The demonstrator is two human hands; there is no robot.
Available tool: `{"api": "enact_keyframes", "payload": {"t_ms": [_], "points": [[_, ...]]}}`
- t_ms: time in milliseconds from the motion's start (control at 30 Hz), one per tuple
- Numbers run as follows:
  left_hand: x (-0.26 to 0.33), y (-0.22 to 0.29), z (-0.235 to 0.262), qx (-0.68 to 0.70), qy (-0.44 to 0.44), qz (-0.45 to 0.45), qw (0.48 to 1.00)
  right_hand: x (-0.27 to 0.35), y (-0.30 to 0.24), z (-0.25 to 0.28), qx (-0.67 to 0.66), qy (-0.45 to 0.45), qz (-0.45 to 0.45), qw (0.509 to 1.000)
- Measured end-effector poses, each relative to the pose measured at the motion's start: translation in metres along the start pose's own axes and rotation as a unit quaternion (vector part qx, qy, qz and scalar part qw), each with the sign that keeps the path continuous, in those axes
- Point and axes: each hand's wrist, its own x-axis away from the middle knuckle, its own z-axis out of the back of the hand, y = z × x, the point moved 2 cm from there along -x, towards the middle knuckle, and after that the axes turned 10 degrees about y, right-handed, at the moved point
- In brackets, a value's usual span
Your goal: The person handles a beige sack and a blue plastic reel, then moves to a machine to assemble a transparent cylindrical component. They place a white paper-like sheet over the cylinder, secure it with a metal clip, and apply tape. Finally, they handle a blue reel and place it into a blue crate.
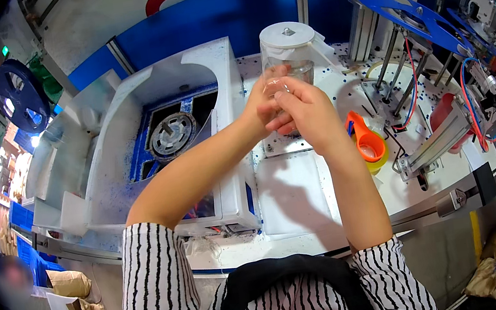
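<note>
Both of my hands are raised together over the worktable, in front of a clear cylindrical container (pixel 306 71) with a white lid (pixel 286 34). Between the fingers is a small clear, shiny piece (pixel 275 85), like thin plastic; its exact kind is hard to make out. My left hand (pixel 261 107) reaches across from the left, its fingers curled by the piece and partly hidden behind the other hand. My right hand (pixel 310 110) pinches the piece with thumb and forefinger. Below and to the right lie an orange scoop (pixel 371 147) and a yellow round item (pixel 381 164) under it.
A white housing (pixel 224 101) with a metal disc (pixel 173 134) inside stands at left. On the right rises a frame with a blue slotted disc (pixel 414 21), rods and red and blue tubes. Dark specks dot the white tabletop (pixel 339 77). A person (pixel 15 279) is far left.
</note>
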Motion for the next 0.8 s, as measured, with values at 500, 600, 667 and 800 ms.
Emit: {"api": "enact_keyframes", "payload": {"t_ms": [500, 600, 667, 800], "points": [[-0.027, -0.014, -0.019, 0.008, 0.124, -0.14, 0.982, -0.006, 0.018, 0.053, 0.126, 0.109, 0.058, 0.984], [-0.025, -0.012, -0.02, 0.002, 0.123, -0.116, 0.986, -0.023, 0.032, 0.08, 0.148, 0.212, 0.1, 0.961], [-0.029, -0.015, -0.019, 0.023, 0.114, -0.103, 0.988, -0.039, 0.045, 0.095, 0.166, 0.267, 0.151, 0.937], [-0.031, -0.015, -0.018, 0.019, 0.107, -0.098, 0.989, -0.05, 0.051, 0.102, 0.081, 0.319, 0.212, 0.92]]}}
